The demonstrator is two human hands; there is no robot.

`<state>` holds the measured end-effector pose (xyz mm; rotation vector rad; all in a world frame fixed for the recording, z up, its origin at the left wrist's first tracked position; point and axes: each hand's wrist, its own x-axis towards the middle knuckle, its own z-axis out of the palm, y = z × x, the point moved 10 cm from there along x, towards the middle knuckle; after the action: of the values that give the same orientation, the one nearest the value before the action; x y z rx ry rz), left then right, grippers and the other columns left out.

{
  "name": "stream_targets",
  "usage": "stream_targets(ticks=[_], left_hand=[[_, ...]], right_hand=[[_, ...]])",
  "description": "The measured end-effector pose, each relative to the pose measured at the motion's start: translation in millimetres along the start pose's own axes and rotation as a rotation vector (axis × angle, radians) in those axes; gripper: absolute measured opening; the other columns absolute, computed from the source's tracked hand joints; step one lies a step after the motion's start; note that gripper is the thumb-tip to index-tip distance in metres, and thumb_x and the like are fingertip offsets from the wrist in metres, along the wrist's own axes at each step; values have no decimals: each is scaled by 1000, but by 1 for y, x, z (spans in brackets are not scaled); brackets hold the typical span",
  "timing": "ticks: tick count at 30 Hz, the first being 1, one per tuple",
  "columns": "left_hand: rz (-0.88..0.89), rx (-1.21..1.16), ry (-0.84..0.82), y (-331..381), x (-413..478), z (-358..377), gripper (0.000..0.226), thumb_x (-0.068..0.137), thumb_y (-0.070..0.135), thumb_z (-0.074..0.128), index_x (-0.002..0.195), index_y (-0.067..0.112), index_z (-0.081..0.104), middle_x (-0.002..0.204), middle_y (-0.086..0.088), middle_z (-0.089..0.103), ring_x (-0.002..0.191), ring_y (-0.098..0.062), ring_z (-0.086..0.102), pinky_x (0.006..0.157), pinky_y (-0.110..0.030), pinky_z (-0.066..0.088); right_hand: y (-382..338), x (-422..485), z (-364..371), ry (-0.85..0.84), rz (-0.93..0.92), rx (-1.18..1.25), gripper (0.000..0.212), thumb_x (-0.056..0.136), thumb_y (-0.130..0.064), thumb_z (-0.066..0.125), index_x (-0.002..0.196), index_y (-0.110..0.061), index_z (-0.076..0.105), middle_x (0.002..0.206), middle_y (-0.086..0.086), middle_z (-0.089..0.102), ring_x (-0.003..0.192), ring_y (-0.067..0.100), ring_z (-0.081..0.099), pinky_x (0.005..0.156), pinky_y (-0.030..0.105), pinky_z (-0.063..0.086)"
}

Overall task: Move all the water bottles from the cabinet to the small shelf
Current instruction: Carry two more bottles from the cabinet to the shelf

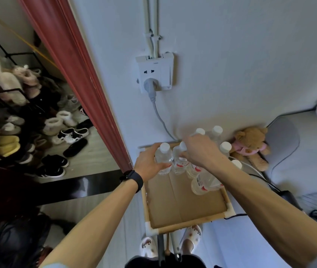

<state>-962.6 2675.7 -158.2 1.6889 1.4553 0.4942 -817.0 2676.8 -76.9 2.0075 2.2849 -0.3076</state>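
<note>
A small shelf (pixel 184 224) with a wooden frame and a cardboard top stands against the wall below me. Several clear water bottles with white caps and red labels stand along its far and right side. My left hand (pixel 148 161) is wrapped around one bottle (pixel 164 158) at the shelf's far left corner. My right hand (pixel 200 149) grips a second bottle (pixel 179 161) right beside it, fingers over its neck. More bottles (pixel 216 132) stand behind my right hand, and my forearm partly hides others (pixel 204 183). The cabinet is not in view.
A wall socket (pixel 154 73) with a grey plug and cable hangs above the shelf. A brown teddy bear (pixel 251 147) sits to the right on a grey bed. A red curtain (pixel 80 74) and a shoe rack (pixel 18 117) with several shoes lie to the left.
</note>
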Motion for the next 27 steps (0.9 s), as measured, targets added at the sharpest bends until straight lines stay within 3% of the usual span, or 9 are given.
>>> stream_targets(ticks=[4,8,12,22,27], left_hand=[[-14,34,-28,-1,7,0,70,71,44,81,130,40,44,118,7,65,107,-18,61,90,-41,52],[-24,39,-26,0,10,0,69,71,41,82,128,39,45,118,10,62,108,-16,59,92,-40,51],[-26,51,-34,0,11,4,69,72,41,81,130,36,43,119,10,59,108,-15,58,88,-34,49],[-54,127,9,9,18,-6,61,78,32,76,129,29,43,104,3,65,92,-19,61,75,-32,49],[-54,180,-35,3,16,-6,62,72,28,80,123,36,45,104,7,65,97,-18,62,78,-33,52]], right_hand=[[7,7,-5,12,-1,6,31,92,-37,63,108,-11,60,101,8,66,94,29,62,66,32,38],[12,16,-2,21,4,53,21,91,-31,59,103,-13,59,90,6,60,91,28,61,65,33,38],[14,24,0,-20,-39,-17,27,91,-35,59,109,-15,58,104,6,64,100,31,60,69,34,41],[10,29,-12,16,-55,-16,36,88,-48,56,99,-15,64,98,6,67,92,28,64,67,31,38],[5,20,-7,6,-84,-25,39,90,-52,54,97,-15,63,94,6,66,81,26,55,65,32,36]])
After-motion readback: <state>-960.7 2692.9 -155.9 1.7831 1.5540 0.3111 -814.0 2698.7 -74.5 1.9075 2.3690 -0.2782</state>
